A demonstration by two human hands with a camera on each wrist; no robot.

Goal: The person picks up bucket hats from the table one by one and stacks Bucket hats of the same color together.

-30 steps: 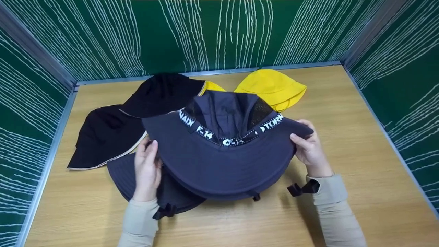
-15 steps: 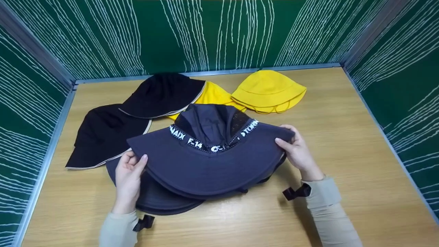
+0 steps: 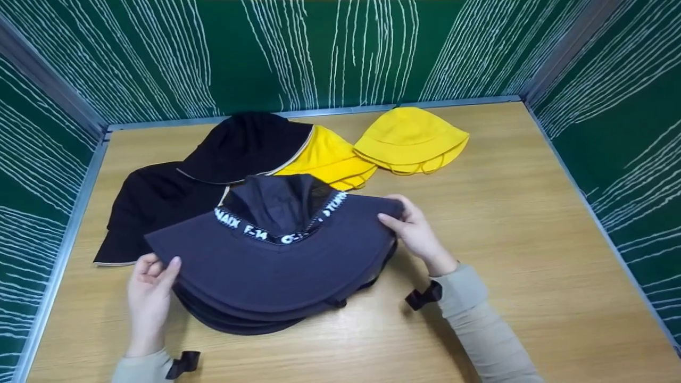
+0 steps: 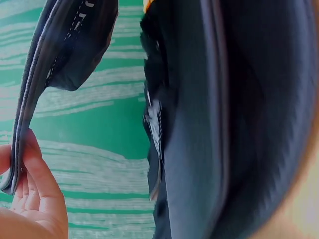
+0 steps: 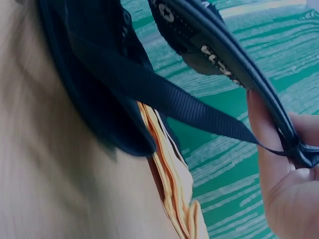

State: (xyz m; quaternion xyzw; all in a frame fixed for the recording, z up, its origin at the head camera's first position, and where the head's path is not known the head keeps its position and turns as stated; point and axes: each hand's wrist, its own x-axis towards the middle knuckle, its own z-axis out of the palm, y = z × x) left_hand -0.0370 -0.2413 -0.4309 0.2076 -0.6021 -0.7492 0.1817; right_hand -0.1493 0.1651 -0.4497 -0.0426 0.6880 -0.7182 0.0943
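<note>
Between my two hands is a dark grey wide-brimmed sun hat [image 3: 266, 276], with white lettering on the band round its crown. My left hand [image 3: 150, 303] pinches the brim's left end, thumb on top. At the right end, my right hand [image 3: 420, 234] pinches the brim the same way. Another dark hat [image 3: 234, 325] lies under it on the table, mostly covered. In the left wrist view the held brim [image 4: 25, 99] stands apart from the dark hat below. A black ribbon strap [image 5: 174, 102] runs to the pinched brim in the right wrist view.
Two black bucket hats with pale edging lie behind, one at the left [image 3: 143, 207] and one farther back [image 3: 250, 146]. A yellow hat [image 3: 324, 159] is partly beneath the back one; another yellow hat [image 3: 412, 138] lies to its right. Green walls [image 3: 239, 58] enclose the wooden table [image 3: 505, 213].
Both hands have carried the dark grey hat left and slightly toward me, lowering it over the other dark hat. More of the yellow hat behind now shows.
</note>
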